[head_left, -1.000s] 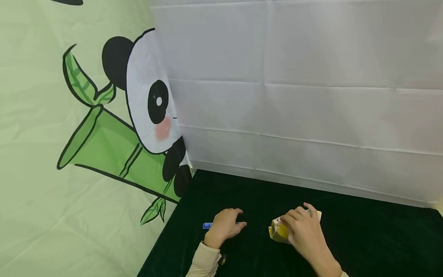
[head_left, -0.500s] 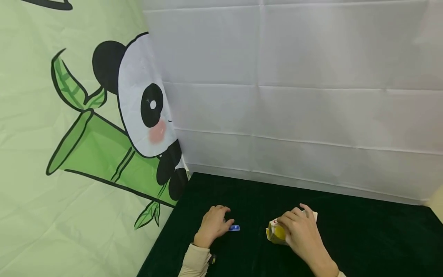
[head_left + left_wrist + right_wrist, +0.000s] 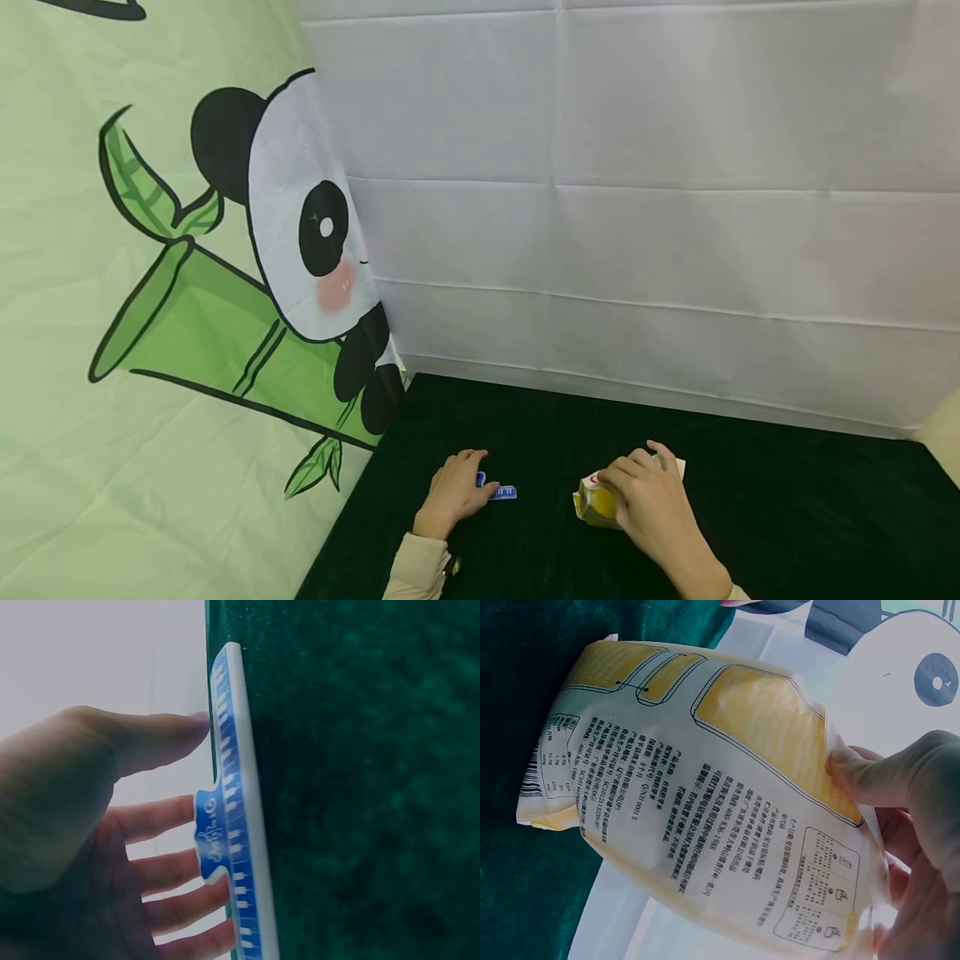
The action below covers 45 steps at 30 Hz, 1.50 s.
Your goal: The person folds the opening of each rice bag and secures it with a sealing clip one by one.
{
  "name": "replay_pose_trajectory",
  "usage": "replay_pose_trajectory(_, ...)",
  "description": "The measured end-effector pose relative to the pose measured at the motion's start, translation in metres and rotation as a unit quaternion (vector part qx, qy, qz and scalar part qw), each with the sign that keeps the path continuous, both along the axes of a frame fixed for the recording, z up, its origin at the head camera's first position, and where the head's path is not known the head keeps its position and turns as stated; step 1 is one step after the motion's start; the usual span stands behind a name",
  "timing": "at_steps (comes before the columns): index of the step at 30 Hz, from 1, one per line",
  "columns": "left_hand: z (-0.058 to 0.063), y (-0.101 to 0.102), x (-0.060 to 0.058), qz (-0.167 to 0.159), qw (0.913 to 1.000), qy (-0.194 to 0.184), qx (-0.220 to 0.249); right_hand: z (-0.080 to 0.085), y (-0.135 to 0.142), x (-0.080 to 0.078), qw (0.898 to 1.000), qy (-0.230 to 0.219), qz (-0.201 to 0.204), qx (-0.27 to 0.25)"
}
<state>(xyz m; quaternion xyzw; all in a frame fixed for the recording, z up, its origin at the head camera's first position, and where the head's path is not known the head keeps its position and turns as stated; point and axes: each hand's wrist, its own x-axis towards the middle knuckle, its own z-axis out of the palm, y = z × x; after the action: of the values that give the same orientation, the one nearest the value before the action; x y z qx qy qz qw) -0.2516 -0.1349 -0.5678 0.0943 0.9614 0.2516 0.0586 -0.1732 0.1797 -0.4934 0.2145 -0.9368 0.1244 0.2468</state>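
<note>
A blue-and-white clip (image 3: 504, 492) printed with piano keys lies on the dark green cloth, its lettered tab standing up. Beside it is my left hand (image 3: 452, 492), thumb and fingers spread apart. In the left wrist view the thumb tip is right at the clip's long strip (image 3: 238, 802), and the straight fingers reach past its tab. To the right, a yellow-and-white food packet (image 3: 597, 504) rests on the cloth, gripped by my right hand (image 3: 651, 504). The right wrist view shows the thumb on the packet's printed face (image 3: 705, 772), with the other fingers mostly hidden behind it.
The dark green cloth (image 3: 787, 517) covers the table. Behind stands a creased white backdrop (image 3: 675, 250). A light green sheet (image 3: 67, 467) with a printed panda (image 3: 292, 233) hangs along the left side.
My left hand has shifted left over the clip, uncovering its right end and tab. The right hand keeps its grip on the packet, and the whole head view has shifted slightly.
</note>
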Motion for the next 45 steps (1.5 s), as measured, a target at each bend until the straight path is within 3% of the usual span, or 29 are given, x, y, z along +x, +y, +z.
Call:
replay_pose_trajectory(18,0.013,-0.025,-0.001,-0.024,0.9984,-0.048,0.021,-0.002,-0.008,0.006,1.0,0.027,-0.004,-0.005)
replay_pose_trajectory(26,0.025,-0.028,0.006,-0.031,0.9985,-0.034,0.029,-0.002,-0.012,0.009,1.0,0.024,-0.01,-0.003)
replay_pose_trajectory(34,0.031,-0.032,0.014,-0.032,0.9964,-0.072,0.031,-0.004,-0.015,0.013,1.0,0.023,-0.014,0.001)
replay_pose_trajectory(45,0.035,-0.036,0.013,-0.045,0.998,-0.025,0.038,-0.003,-0.021,0.018,1.0,0.018,-0.025,0.006)
